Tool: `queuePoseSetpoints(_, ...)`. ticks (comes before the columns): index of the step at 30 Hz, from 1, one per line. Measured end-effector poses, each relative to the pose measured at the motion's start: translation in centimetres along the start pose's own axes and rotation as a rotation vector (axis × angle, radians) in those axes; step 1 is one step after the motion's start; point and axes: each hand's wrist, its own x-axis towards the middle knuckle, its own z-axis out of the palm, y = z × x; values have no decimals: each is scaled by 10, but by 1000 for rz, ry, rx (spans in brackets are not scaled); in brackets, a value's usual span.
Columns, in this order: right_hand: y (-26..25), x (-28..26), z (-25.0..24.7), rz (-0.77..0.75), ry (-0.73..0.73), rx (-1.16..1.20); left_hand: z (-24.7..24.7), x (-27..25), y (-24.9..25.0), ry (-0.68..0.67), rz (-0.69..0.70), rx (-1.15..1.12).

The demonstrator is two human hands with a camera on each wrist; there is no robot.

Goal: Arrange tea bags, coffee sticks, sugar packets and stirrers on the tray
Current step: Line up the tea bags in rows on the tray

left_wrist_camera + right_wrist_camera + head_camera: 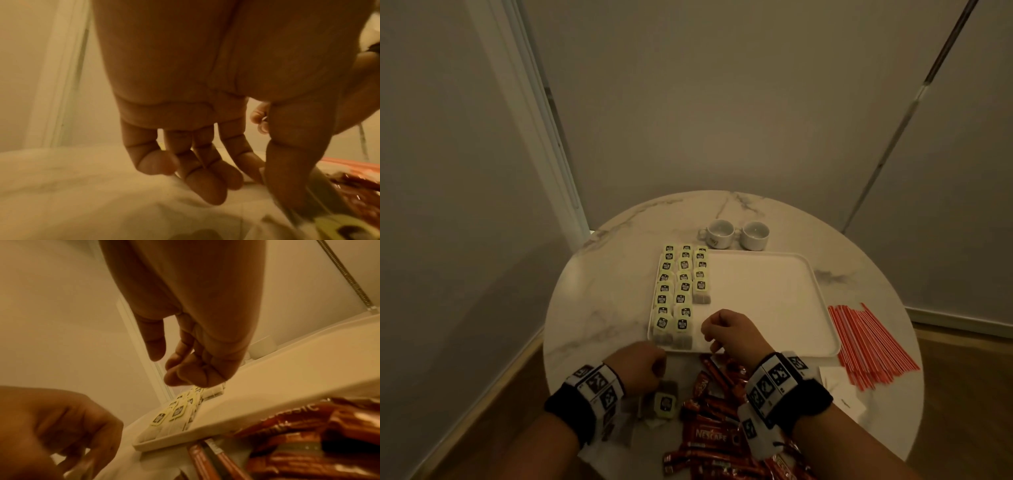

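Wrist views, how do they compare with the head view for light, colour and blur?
Head view: dim, wide-angle bending of the walls, tea bags on the tray still readable. Left wrist view: orange cast, left hand fills the picture, tea bag smeared. Right wrist view: same cast, coffee sticks blurred.

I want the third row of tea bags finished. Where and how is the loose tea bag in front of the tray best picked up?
Probably by its stiff yellow-green tag: the loose tea bag lies flat on the table, tag up, so pinch the tag's edges from above. The left hand is right beside it; the coffee sticks crowd its right side, so come from the left.
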Motion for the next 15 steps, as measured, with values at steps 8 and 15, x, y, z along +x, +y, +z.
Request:
queuePoseSetpoints(8, 4, -6, 13, -95, -183, 24, -15, -1, -8, 299, -77, -1021)
queuePoseSetpoints(15, -13, -7, 16, -176, -67, 338, -22, 8, 17, 171, -92, -1856)
